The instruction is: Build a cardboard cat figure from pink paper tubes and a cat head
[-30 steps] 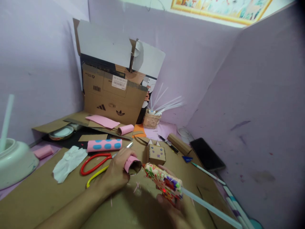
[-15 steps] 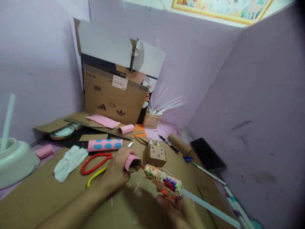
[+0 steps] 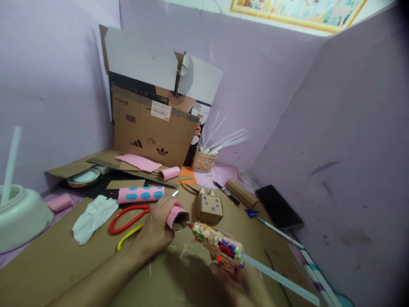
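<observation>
My left hand (image 3: pixel 158 224) is closed around a short pink-covered cardboard tube (image 3: pixel 177 216), its open end facing right. In my right hand (image 3: pixel 231 273) is a hot glue gun (image 3: pixel 217 245) with a flowery cover, a lit red light and a long glue stick (image 3: pixel 281 279) out of its back. The gun's nozzle is at the right rim of the tube; whether it touches is hard to tell. Beside my left hand lie scissors (image 3: pixel 128 219) with one red and one yellow handle loop. A small cardboard box with a cat face (image 3: pixel 211 207) stands just behind the nozzle.
A pink tube with blue spots (image 3: pixel 140 194), crumpled tissue (image 3: pixel 94 218) and a white pot (image 3: pixel 22 221) are to the left. Behind stand a large cardboard box (image 3: pixel 153 128) and a basket of glue sticks (image 3: pixel 204 160). A phone (image 3: pixel 278 207) and pen (image 3: pixel 226 192) lie right.
The glue gun has shifted slightly left, bringing its nozzle closer to the tube's rim. My left hand and the tube stay nearly still.
</observation>
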The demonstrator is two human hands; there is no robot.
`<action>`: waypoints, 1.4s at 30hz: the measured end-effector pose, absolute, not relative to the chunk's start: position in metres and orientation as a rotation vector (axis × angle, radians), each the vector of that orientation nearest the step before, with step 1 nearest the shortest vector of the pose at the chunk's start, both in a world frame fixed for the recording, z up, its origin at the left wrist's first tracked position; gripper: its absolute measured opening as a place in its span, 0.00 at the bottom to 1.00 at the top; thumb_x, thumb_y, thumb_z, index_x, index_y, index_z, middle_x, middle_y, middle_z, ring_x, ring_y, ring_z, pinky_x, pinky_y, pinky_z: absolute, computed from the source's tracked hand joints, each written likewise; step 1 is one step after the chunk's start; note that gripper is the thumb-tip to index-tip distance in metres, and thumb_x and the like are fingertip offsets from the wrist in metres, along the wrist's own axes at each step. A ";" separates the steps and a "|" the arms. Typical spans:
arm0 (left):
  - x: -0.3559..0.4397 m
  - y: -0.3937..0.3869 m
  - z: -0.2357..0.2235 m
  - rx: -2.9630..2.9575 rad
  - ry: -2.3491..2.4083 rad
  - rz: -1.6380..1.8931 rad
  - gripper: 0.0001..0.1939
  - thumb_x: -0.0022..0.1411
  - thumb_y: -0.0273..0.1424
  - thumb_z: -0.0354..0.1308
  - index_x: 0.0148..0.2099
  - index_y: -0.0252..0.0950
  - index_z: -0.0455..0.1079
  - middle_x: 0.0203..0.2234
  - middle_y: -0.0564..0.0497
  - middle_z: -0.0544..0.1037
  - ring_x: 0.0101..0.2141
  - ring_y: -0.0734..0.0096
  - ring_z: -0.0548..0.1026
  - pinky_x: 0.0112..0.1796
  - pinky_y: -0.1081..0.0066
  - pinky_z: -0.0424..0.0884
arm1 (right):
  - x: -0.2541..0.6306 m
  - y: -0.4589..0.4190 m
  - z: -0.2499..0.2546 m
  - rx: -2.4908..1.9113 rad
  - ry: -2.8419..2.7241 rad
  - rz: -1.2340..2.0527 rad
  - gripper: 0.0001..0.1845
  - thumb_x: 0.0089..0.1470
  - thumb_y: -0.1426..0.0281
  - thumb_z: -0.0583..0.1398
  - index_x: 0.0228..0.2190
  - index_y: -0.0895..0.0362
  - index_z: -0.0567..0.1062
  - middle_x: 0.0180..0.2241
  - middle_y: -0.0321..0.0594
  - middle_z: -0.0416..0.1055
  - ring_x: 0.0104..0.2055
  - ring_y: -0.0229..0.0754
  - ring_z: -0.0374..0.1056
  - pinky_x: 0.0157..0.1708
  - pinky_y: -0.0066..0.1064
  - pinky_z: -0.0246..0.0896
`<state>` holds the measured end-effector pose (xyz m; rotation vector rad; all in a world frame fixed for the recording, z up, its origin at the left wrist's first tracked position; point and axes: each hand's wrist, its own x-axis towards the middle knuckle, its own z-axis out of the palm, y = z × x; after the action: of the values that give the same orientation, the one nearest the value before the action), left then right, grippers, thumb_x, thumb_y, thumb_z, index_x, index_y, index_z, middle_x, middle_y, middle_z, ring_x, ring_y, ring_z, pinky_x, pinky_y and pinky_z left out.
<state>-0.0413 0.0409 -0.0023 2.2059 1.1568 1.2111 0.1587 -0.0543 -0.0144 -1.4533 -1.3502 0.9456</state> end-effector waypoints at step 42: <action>-0.035 0.039 -0.001 2.275 1.131 1.212 0.15 0.48 0.15 0.51 0.36 0.37 0.62 0.32 0.50 0.68 0.35 0.63 0.66 0.34 0.65 0.63 | 0.158 -0.054 -0.012 -1.385 -1.638 0.870 0.24 0.46 0.60 0.59 0.47 0.48 0.70 0.36 0.38 0.77 0.40 0.53 0.72 0.36 0.34 0.67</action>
<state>-0.0350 0.0391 -0.0009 2.2745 1.1310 1.2116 0.1577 -0.0538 -0.0122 -1.3849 -1.6381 0.8696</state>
